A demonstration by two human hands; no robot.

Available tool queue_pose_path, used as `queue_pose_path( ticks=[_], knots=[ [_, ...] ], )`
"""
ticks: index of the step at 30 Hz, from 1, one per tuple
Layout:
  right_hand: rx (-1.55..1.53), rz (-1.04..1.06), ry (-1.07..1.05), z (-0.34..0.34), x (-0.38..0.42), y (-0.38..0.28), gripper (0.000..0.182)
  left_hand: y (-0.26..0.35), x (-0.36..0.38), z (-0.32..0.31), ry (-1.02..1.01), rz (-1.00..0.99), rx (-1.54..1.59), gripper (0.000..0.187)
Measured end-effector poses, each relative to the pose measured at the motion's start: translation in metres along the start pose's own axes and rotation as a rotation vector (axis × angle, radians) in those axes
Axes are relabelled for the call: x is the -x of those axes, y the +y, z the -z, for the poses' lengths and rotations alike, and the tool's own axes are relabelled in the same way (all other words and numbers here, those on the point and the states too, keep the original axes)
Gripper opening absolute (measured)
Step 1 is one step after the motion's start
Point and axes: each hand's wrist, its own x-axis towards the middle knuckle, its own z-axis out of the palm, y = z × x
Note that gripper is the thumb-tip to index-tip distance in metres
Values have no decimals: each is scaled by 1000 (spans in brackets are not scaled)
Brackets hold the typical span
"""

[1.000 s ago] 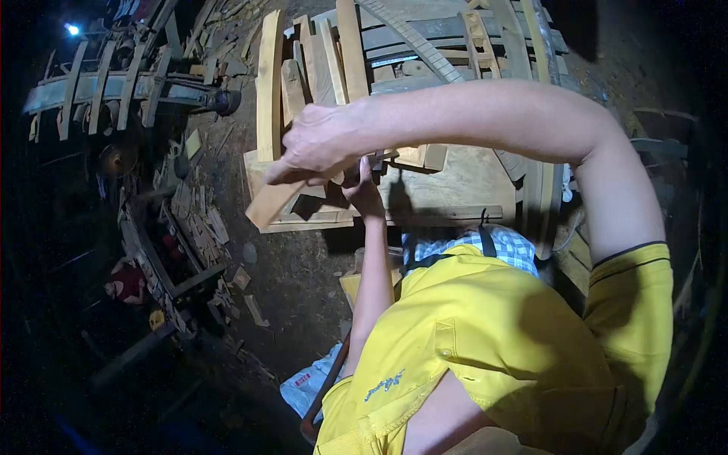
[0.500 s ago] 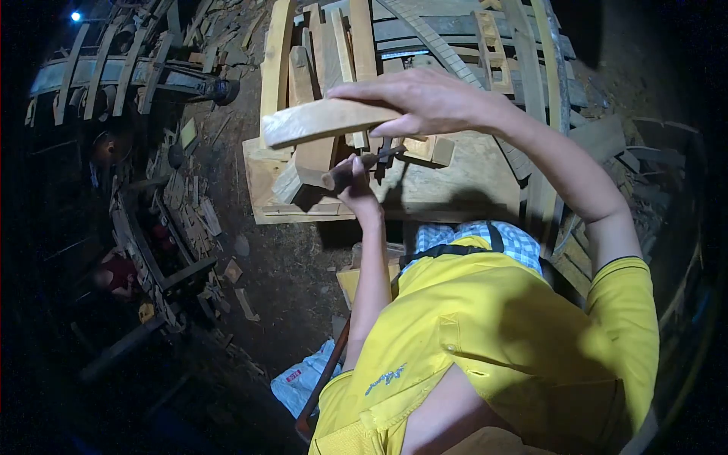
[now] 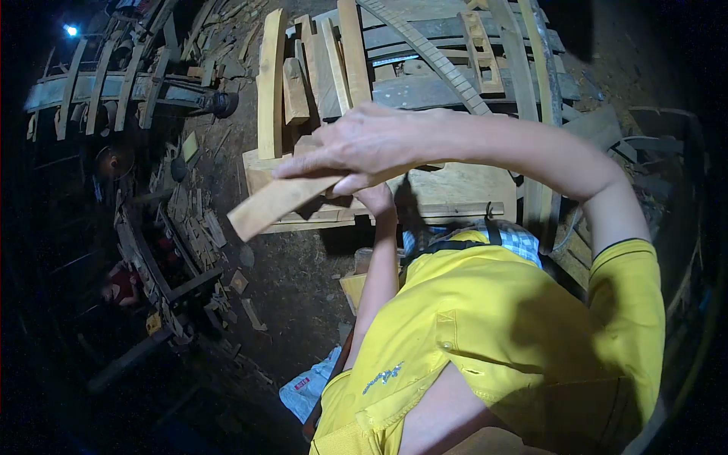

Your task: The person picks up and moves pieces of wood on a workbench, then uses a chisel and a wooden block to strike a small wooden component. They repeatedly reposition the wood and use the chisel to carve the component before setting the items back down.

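Note:
My right hand [image 3: 356,148] is closed around one end of a thick wooden block [image 3: 269,206], which tilts down to the left over the near edge of the workbench. Just below it my left hand [image 3: 378,199] is closed, its fingers mostly hidden behind the right hand and forearm. The chisel seen in that hand a moment earlier is now covered. Both hands are over the wooden bench top [image 3: 474,184]. A notched piece of wood that lay there is almost wholly hidden by my right arm.
Several planks [image 3: 271,83] and a shorter wooden piece [image 3: 295,92] lie across the back of the bench. Beyond stands a slatted frame with a notched wooden bar [image 3: 481,53]. Offcuts litter the floor at left, near a white sack [image 3: 307,387]. Another person [image 3: 121,287] sits far left.
My right hand has swung the wooden block down and left, from level above the chisel to a slant in front of it. My left hand has shifted slightly right, and the chisel has become hidden.

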Motion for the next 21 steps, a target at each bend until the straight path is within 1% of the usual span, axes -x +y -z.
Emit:
queue_pose_path(
  ticks=[1,2,3,4,5,6,7,8,9,11,12,13,15,16,17,18,19,20,21],
  knots=[
    [59,54,2,-14,-2,9,63,1,4,3,-92,-105,58,34],
    [118,110,3,-32,-5,23,62,-21,-1,3,-45,-106,8,32],
    [247,102,-151,-42,-11,38,59,-44,-6,2,4,-109,-40,30],
    [377,92,-304,-36,-17,38,57,-37,-6,-3,30,-116,165,30],
    [381,91,-302,-34,-23,35,57,-30,-5,-7,54,-123,370,31],
    [406,106,-298,-34,-30,29,46,-24,-2,-6,37,-63,215,31],
    [425,121,-296,-31,-32,19,35,-3,2,-2,19,2,57,32],
    [340,153,-147,-29,-28,11,37,-21,0,4,-54,41,30,30],
    [337,155,-145,-31,-27,11,37,-20,1,6,-54,42,26,30],
    [129,248,-22,-40,-25,15,41,-7,4,4,8,-97,24,32],
    [231,298,-74,-55,-27,34,46,-75,0,5,22,133,588,39],
    [234,299,-71,-58,-27,40,46,-45,5,4,8,204,931,47],
    [392,241,-236,-64,-26,52,57,-84,-1,8,-31,138,633,50],
    [470,202,-301,-60,-29,45,59,-78,-1,7,-31,142,633,50],
    [464,200,-303,-63,-27,46,59,-70,1,8,-15,139,361,50],
    [329,232,-208,-64,-24,47,60,-61,3,9,-1,133,89,50],
    [199,265,-111,-66,-23,50,61,-59,5,10,-2,133,88,50],
    [200,266,-110,-70,-23,55,61,-56,7,11,21,168,352,49],
    [257,226,-195,-72,-25,62,62,-53,9,11,45,198,619,48]
  ],
)
